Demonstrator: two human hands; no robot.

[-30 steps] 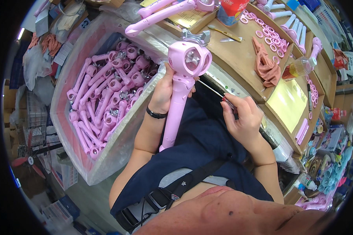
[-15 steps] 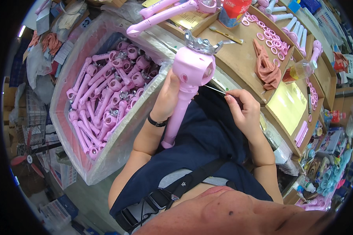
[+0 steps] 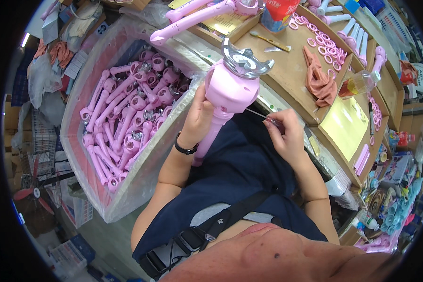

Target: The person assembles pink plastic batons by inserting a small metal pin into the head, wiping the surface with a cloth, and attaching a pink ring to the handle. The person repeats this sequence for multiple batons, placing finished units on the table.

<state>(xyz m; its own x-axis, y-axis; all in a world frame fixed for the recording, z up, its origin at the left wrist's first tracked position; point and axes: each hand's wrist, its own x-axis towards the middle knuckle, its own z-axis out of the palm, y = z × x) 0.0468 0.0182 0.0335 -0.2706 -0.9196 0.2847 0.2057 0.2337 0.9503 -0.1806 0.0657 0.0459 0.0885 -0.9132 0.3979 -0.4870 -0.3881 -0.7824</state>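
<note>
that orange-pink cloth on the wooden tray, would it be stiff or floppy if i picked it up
Probably floppy: the cloth lies crumpled in soft folds on the wooden tray. It looks thin, so likely light. Unlikely to roll or slide, since it drapes flat against the wood.

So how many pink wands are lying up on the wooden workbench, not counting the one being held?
2, side by side along the bench's far edge: one pink wand nearer the bin, another just behind it. More may be hidden beyond the frame's top.
</note>
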